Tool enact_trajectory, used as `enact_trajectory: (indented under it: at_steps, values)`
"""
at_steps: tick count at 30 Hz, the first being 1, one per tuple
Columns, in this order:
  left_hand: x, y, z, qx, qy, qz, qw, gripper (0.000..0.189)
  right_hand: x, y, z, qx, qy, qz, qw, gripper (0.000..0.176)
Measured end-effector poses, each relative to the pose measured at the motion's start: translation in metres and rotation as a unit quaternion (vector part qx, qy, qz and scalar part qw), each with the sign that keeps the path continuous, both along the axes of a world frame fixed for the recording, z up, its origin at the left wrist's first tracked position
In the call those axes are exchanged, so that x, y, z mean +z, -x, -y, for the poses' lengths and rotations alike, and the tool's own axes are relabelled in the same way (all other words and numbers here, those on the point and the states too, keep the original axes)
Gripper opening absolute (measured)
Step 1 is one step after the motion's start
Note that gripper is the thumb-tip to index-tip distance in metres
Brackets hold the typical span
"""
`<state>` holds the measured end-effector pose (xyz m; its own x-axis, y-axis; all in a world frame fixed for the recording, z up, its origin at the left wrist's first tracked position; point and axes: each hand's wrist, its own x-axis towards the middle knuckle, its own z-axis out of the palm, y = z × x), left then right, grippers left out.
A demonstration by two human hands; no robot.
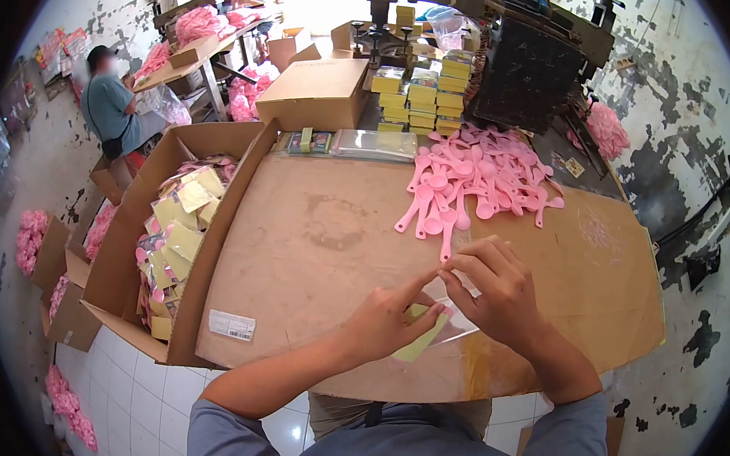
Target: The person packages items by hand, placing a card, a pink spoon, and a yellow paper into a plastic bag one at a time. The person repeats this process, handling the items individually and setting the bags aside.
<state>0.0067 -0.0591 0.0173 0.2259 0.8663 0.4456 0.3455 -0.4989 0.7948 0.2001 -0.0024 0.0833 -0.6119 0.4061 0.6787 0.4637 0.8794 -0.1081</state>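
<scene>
Close to the table's front edge, my left hand (pixel 391 318) is closed on a small clear plastic bag (pixel 461 324). A pale yellow card (pixel 420 343) shows below my left fingers; it seems to lie inside the bag, with a bit of pink beside it. My right hand (pixel 496 291) pinches the bag's upper part, its fingertips meeting the left ones. Just beyond the fingertips lies a pink spoon (pixel 447 238), at the near edge of a heap of pink spoons (pixel 487 170).
An open cardboard box (pixel 226 215) with packed yellow cards stands left. Behind are a closed carton (pixel 315 89), clear plastic sleeves (pixel 374 144), stacked yellow card bundles (pixel 422 99) and a dark machine (pixel 526 68). A person (pixel 111 105) sits at the far left.
</scene>
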Motion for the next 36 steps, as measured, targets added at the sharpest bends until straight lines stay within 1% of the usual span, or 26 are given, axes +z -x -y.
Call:
enact_trajectory:
  at_steps: [2,5,8,11,13,14,15,17,18,19,20,22,24,25,27,28,29,31,34,36]
  values:
    - [0.003,0.001,0.001,-0.013,0.031,-0.022,0.999,0.063,0.000,-0.001,0.000,0.006,0.009,0.005,1.000,0.016]
    - [0.003,0.001,0.001,-0.018,0.024,-0.023,0.999,0.064,-0.002,0.001,0.001,0.006,0.012,0.019,1.000,0.017]
    - [0.006,0.001,0.001,-0.038,0.034,-0.031,0.998,0.064,0.000,-0.005,0.000,-0.005,0.056,0.017,0.998,0.017]
    - [0.007,0.001,0.000,-0.044,0.025,0.004,0.999,0.062,0.003,-0.020,0.002,0.004,0.176,-0.014,0.984,0.013]
    - [0.006,0.003,0.000,-0.043,0.045,-0.001,0.998,0.059,0.007,-0.066,-0.016,-0.034,0.331,-0.105,0.937,0.008]
    - [0.004,0.004,-0.001,-0.042,0.054,-0.003,0.998,0.058,0.010,-0.090,-0.025,-0.013,0.400,-0.180,0.899,0.009]
    - [0.002,0.004,-0.002,-0.042,0.076,0.035,0.996,0.054,0.014,-0.117,-0.035,0.009,0.464,-0.254,0.849,0.011]
    - [-0.003,0.005,-0.005,-0.041,0.117,0.109,0.986,0.046,0.023,-0.185,-0.060,0.147,0.521,-0.380,0.750,0.016]
    - [0.000,0.005,-0.004,-0.034,0.141,0.120,0.982,0.041,0.019,-0.218,-0.079,0.021,0.448,-0.376,0.811,0.020]
    - [0.007,0.005,-0.003,-0.026,0.165,0.132,0.977,0.036,0.012,-0.235,-0.094,-0.105,0.363,-0.361,0.852,0.025]
    - [0.012,0.005,-0.002,-0.019,0.189,0.144,0.971,0.031,0.004,-0.235,-0.096,-0.148,0.318,-0.313,0.882,0.029]
    - [0.013,0.004,-0.001,-0.001,0.210,0.147,0.967,0.025,-0.018,-0.237,-0.088,-0.234,0.220,-0.215,0.922,0.037]
    - [0.010,0.002,-0.006,0.001,0.219,0.164,0.962,0.023,-0.033,-0.236,-0.082,-0.310,0.114,-0.109,0.938,0.045]
    - [0.003,0.002,-0.009,-0.005,0.221,0.177,0.959,0.023,-0.036,-0.233,-0.080,-0.345,0.061,-0.054,0.935,0.049]
    - [-0.001,0.000,-0.010,-0.019,0.233,0.203,0.951,0.024,-0.003,-0.157,-0.041,-0.264,0.210,-0.062,0.939,0.046]
    - [0.000,-0.002,-0.010,-0.026,0.241,0.217,0.946,0.024,0.003,-0.133,-0.027,-0.181,0.285,-0.047,0.940,0.043]
    - [0.000,-0.003,-0.010,-0.033,0.249,0.230,0.940,0.025,0.005,-0.112,-0.017,-0.095,0.357,-0.033,0.929,0.041]
    - [-0.004,-0.003,-0.011,-0.042,0.247,0.244,0.937,0.025,-0.002,-0.069,-0.003,0.063,0.400,-0.070,0.912,0.039]
    - [-0.010,-0.003,-0.012,-0.048,0.253,0.259,0.931,0.025,-0.028,-0.040,0.000,0.121,0.506,-0.120,0.846,0.038]
    - [-0.009,-0.002,-0.013,-0.050,0.260,0.262,0.928,0.025,-0.041,-0.034,-0.003,0.142,0.585,-0.179,0.778,0.036]
